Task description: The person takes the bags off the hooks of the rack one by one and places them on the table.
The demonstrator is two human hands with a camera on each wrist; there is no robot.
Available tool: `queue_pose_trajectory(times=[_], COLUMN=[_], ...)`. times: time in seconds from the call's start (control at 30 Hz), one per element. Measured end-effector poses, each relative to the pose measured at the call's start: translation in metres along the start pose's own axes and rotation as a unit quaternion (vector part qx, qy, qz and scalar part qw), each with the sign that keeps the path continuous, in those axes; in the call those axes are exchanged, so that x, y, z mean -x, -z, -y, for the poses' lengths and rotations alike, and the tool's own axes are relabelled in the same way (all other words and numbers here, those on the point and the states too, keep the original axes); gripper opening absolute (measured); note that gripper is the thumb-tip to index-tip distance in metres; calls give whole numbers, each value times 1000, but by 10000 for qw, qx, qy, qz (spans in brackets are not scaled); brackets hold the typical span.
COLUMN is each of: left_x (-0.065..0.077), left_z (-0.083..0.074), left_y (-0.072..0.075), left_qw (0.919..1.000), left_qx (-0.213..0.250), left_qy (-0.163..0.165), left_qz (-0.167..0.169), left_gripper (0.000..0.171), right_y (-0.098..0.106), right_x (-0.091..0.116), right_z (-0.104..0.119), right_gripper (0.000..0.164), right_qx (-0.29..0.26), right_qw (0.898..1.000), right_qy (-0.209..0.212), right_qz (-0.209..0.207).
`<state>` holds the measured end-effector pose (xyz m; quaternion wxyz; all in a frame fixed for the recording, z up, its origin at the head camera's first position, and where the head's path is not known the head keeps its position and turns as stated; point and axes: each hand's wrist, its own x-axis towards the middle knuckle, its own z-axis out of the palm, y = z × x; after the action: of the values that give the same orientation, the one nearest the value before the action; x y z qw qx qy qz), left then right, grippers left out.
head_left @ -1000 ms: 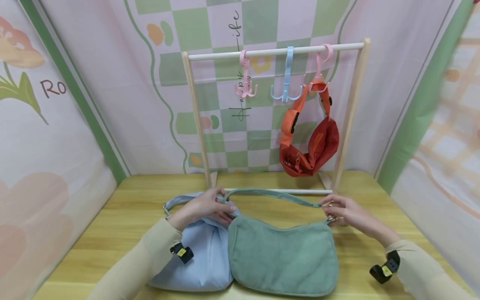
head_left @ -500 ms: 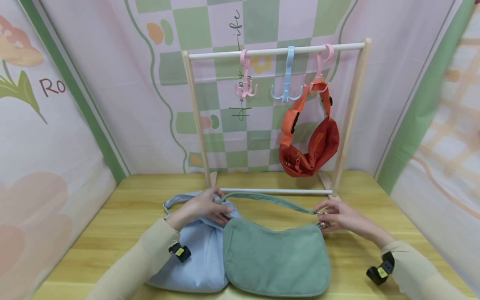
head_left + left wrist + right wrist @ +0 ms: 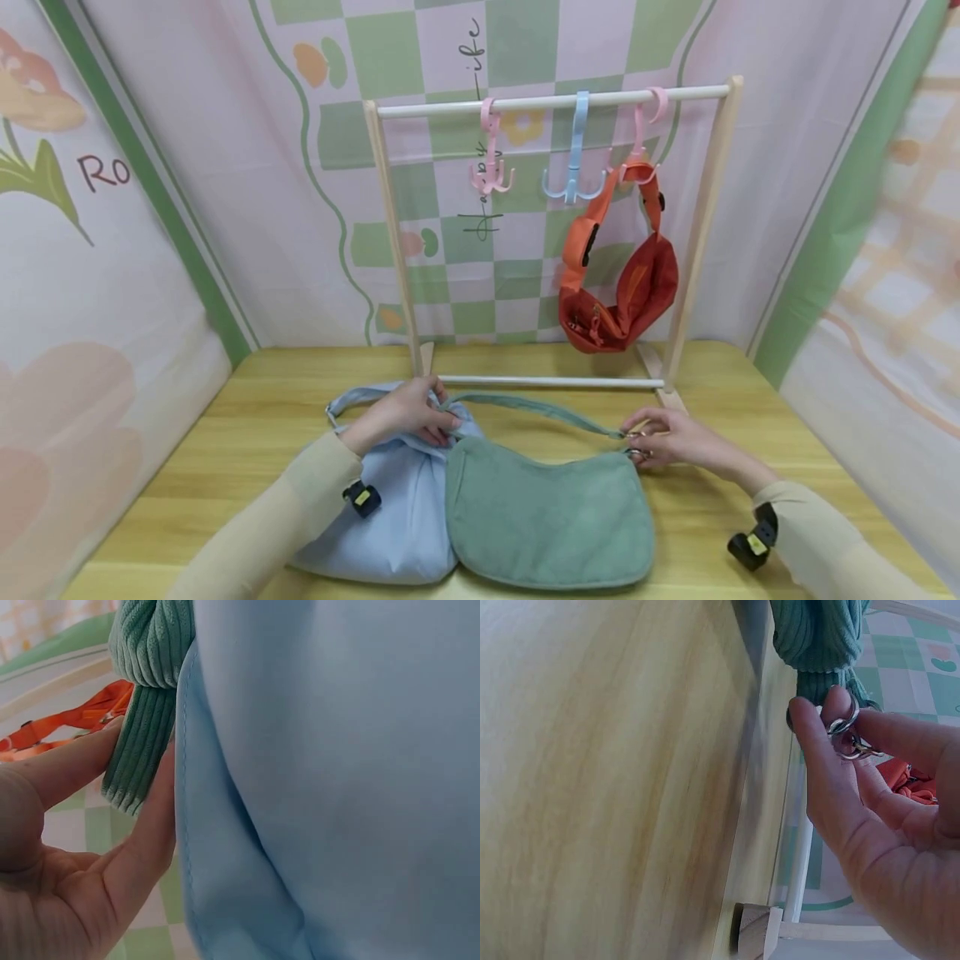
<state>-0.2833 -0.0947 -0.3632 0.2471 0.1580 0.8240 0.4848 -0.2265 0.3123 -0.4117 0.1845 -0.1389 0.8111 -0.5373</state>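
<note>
A green corduroy shoulder bag (image 3: 551,517) lies on the table, its strap (image 3: 536,406) arched behind it. My left hand (image 3: 408,414) pinches the strap's left end between thumb and fingers; the left wrist view shows the ribbed green strap (image 3: 140,742) in that grip. At the bag's right end, my right hand (image 3: 678,442) holds the metal rings (image 3: 847,731) that join strap and bag. A light blue bag (image 3: 397,517) lies under my left wrist, touching the green bag's left side.
Behind the bags stands a rack with a white rail (image 3: 450,109). A pink hook (image 3: 491,158), a blue hook (image 3: 576,158) and another pink hook (image 3: 637,137) hang from it. A red-orange waist bag (image 3: 618,292) hangs on the right hook. Patterned cloth surrounds the wooden table (image 3: 720,533).
My right hand has moved left and slightly toward me, bringing the green bag's right end along. The strap's right side sits lower. My left hand has shifted slightly left, then stayed nearly still.
</note>
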Motion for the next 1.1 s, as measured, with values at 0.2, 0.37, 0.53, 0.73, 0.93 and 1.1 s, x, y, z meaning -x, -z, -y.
queue_pose_trajectory(times=[0.2,0.37,0.53,0.73,0.93,1.1], left_x=[1,-1,-3,-3,-3,-3], left_z=[-4,-5,-6,-9,-9,-8], left_y=[0,-1,-1,-2,0,1], left_qw=[9993,9973,9945,9891,9833,9815], left_qx=[-368,-710,-1021,-1442,-1786,-1885], left_qy=[-17,-32,-16,-93,-240,-244], left_qz=[-118,-209,-239,-271,-256,-211], left_gripper=[46,43,41,39,38,38], right_y=[-3,-5,-5,-7,-10,-12], right_x=[-2,-3,-3,-5,-9,-11], right_z=[4,5,6,9,11,11], right_gripper=[34,34,39,41,40,40], right_qx=[16,27,71,226,305,349], right_qw=[9999,9994,9978,9964,9954,9949], right_qy=[-36,-147,-336,-400,-480,-520], right_qz=[-151,-305,-569,-708,-773,-790])
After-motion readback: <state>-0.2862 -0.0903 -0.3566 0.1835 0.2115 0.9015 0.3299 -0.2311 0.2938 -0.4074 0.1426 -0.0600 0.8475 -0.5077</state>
